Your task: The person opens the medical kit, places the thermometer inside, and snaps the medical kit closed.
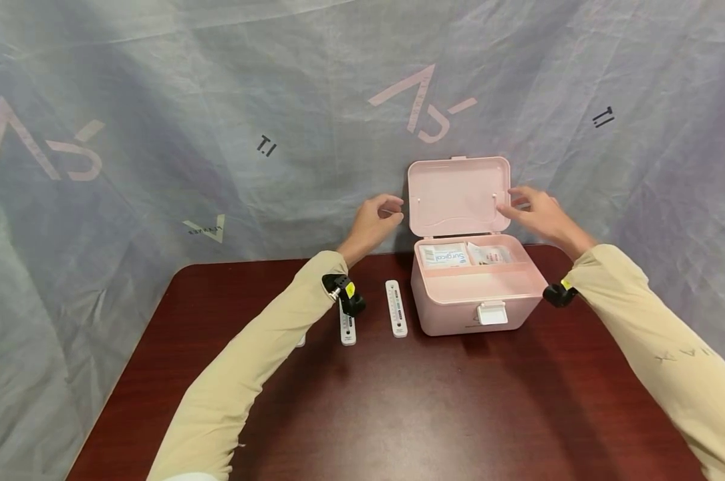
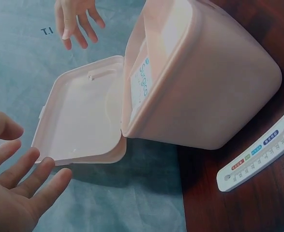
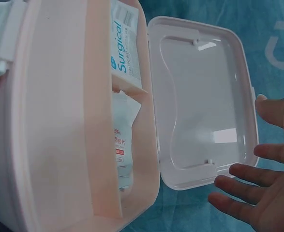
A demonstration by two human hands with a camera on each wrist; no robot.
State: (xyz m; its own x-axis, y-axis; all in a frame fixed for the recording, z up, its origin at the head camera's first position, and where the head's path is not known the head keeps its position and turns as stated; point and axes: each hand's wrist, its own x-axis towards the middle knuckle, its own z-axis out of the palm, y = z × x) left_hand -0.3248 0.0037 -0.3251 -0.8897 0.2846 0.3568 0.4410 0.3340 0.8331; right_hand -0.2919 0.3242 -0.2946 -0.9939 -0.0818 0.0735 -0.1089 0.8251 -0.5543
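Left hand (image 1: 377,222) and right hand (image 1: 539,212), fingers loose, gripping nothing, flank the raised lid (image 1: 458,194); and there's the pink box (image 1: 458,319), on the table (image 1: 434,407), just beside a thermometer (image 1: 396,308)!

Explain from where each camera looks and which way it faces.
Head: worn there, looking forward and down at the pink plastic box; left hand, right hand and beige fabric sleeves show.
Left wrist: worn there, toward the box's side and a white oblong thermometer; both hands show.
Right wrist: worn there, facing the box's inside and raised pink lid; right hand shows.
Both wrist views share the white rectangular "Surgical" packet.
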